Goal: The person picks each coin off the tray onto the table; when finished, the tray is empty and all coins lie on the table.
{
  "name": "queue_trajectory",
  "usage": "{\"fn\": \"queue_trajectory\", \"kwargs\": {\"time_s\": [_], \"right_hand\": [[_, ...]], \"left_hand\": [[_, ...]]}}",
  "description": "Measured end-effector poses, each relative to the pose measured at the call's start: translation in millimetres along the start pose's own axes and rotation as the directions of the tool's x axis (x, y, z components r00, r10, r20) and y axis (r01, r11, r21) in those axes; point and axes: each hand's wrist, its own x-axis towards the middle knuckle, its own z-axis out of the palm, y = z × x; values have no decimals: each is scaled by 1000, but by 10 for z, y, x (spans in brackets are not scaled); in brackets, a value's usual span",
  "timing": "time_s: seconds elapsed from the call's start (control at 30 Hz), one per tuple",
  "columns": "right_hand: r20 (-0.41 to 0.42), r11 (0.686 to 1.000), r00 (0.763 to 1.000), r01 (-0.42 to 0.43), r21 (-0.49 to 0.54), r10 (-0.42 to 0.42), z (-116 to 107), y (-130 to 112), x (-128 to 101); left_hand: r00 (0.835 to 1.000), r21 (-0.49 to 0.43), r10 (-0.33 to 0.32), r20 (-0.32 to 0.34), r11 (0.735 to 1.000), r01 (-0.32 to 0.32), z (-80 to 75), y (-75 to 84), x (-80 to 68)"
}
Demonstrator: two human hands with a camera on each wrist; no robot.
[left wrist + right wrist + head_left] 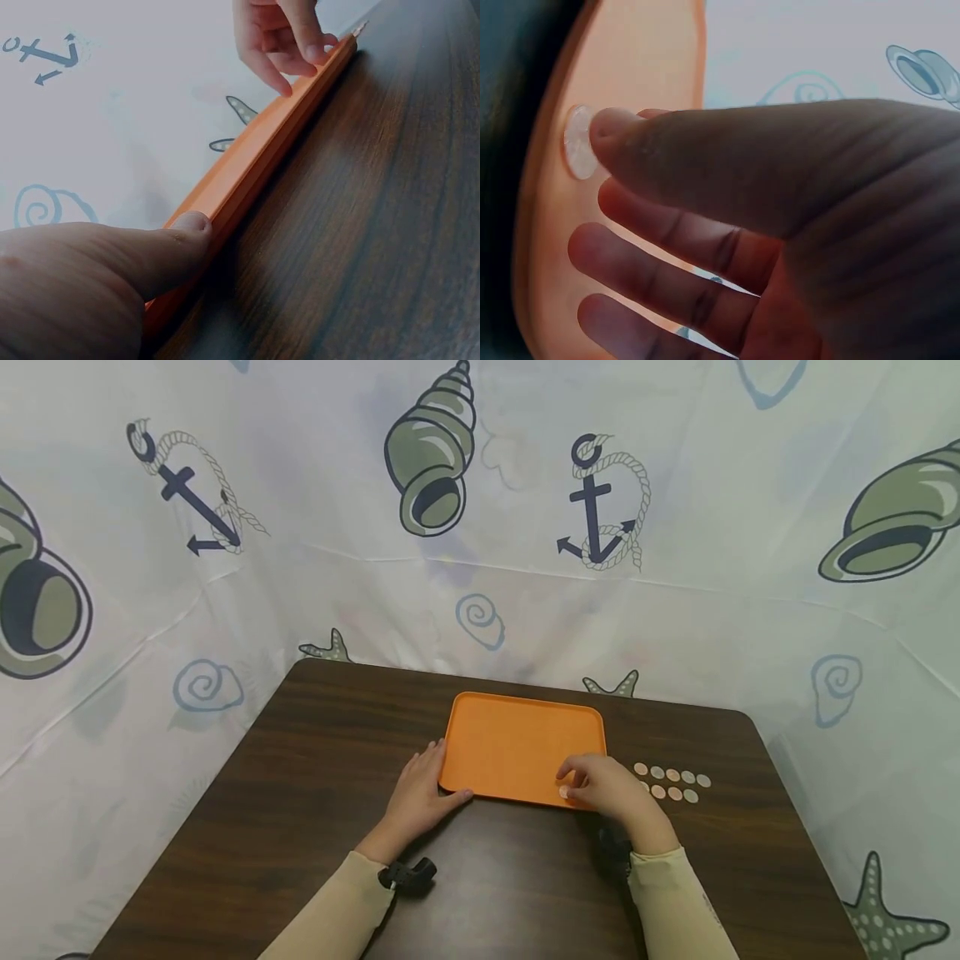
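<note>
An orange tray [517,743] lies on the dark wooden table. My left hand [420,791] rests at its left end, fingers along the side and thumb [176,244] on the near rim. Over the tray's near right corner is my right hand [611,789], fingers loosely bent. A pale, shiny coin [580,142] lies on the tray floor right by the right thumb tip [615,131]; whether they touch I cannot tell. The right index finger is mostly hidden behind that thumb.
To the right of the tray, several coins [672,775] lie on the table [337,735] in two rows, one partly covered by the right hand. A white cloth [525,527] printed with shells and anchors hangs behind and beside the table.
</note>
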Motion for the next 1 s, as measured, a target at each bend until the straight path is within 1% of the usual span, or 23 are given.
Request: {"fn": "queue_trajectory", "kwargs": {"time_s": [0.17,0.4,0.6,0.8,0.9,1.0], "right_hand": [[-9,999,1000,-24,-36,23,46,3,18],[-48,997,999,-18,-79,14,109,13,36],[-41,998,999,-17,-64,14,135,53,60],[-43,999,999,-33,-23,32,147,90,68],[-49,999,998,-43,-25,41,149,93,71],[-36,998,998,-54,-29,53,161,88,72]], "left_hand": [[1000,8,5,-8,1000,-5,7,-4,13],[1000,13,-1,-9,1000,1,20,-10,13],[1000,4,-5,1,1000,5,-2,6,5],[1000,9,1,-6,1000,-1,11,-15,14],[1000,4,-1,-7,1000,1,3,-10,14],[1000,4,-4,-6,1000,4,-3,-8,8]]}}
